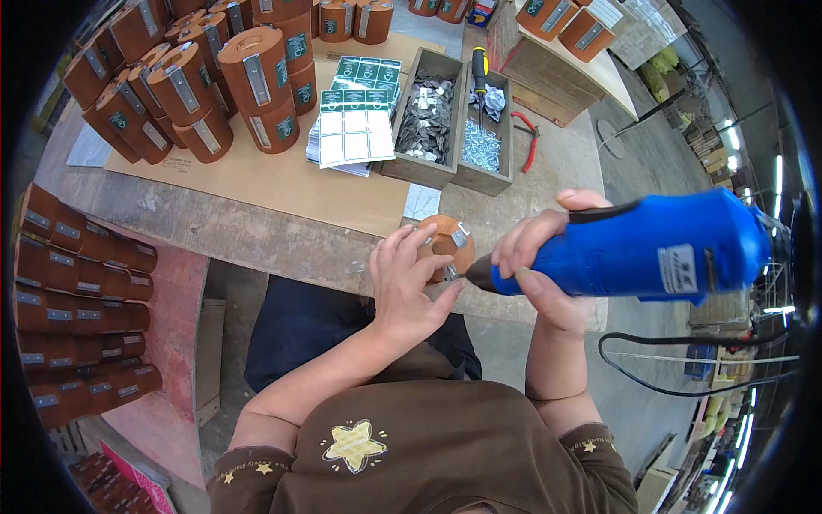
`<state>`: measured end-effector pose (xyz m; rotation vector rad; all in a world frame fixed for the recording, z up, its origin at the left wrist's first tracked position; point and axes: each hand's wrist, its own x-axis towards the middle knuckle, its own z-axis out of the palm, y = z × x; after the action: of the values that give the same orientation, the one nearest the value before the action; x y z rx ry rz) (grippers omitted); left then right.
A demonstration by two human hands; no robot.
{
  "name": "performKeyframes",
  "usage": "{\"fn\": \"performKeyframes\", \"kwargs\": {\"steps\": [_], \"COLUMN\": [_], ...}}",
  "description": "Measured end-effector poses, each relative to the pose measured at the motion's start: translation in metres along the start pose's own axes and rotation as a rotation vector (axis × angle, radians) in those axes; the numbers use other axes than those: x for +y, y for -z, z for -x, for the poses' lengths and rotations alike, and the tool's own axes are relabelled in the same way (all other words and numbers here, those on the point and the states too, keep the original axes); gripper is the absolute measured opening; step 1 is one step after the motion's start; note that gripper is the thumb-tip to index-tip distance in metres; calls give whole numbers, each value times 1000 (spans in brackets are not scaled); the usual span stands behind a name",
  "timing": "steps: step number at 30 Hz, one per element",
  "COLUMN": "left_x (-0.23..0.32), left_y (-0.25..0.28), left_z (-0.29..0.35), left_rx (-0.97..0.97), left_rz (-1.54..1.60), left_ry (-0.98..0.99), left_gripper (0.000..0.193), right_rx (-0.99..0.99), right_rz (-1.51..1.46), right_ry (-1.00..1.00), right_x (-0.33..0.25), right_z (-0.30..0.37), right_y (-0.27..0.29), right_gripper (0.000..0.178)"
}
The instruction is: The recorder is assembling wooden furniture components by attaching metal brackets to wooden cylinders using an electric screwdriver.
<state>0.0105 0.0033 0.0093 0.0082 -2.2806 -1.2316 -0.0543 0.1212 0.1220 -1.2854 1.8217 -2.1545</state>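
Left hand point(401, 287): my fingers lie against the brown cylinder point(462, 251), thumb by its metal strip point(449, 271), pinch I can't tell | Right hand point(552, 298): my fingers wrap the blue power tool point(634, 244), nose beside the cylinder | Cylinder: at the bench's point(291, 244) near edge

A blue power tool point(634, 248) points left, tip near a round orange-brown piece point(460, 254).

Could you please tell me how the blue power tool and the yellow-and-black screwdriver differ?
The blue power tool is bulky; the yellow-and-black screwdriver is slender. The right hand grips the tool, while the screwdriver rests with its shaft over a wooden tray of small silver pieces. The tool points left, whereas the screwdriver points toward the person. Both have black parts.
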Motion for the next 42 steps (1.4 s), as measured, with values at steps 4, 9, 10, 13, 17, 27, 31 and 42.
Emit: {"fn": "performKeyframes", "kwargs": {"steps": [4, 9, 10, 13, 17, 27, 31, 42], "left_x": [-3, -11, -11, -10, -7, 4, 8, 4], "left_y": [2, -2, -2, -1, 0, 6, 9, 10], "left_z": [1, 2, 1, 1, 0, -8, -18, -19], "left_rx": [-23, 3, 1, 1, -6, -8, -12, 17], "left_rz": [-39, -21, -20, -23, -35, -24, -43, 142], "left_ry": [-36, -95, -95, -95, -102, -135, -174, -230], "left_gripper": [29, 28, 28, 27, 27, 41, 35, 17], "right_rx": [54, 115, 116, 128, 182, 256, 240, 298], "right_rz": [-158, -60, -59, 16, -24, -64, -79, -234], "right_ry": [-8, 15, 14, 68, 92, 132, 151, 206], "right_x": [18, 9, 7, 0, -6, -11, -14, -27], "right_z": [10, 8, 6, 3, 0, 1, 2, 12], "right_y": [-4, -6, -5, -2, 2, 7, 8, 9], "right_gripper": [59, 62, 62, 63, 62, 61, 61, 63]}}
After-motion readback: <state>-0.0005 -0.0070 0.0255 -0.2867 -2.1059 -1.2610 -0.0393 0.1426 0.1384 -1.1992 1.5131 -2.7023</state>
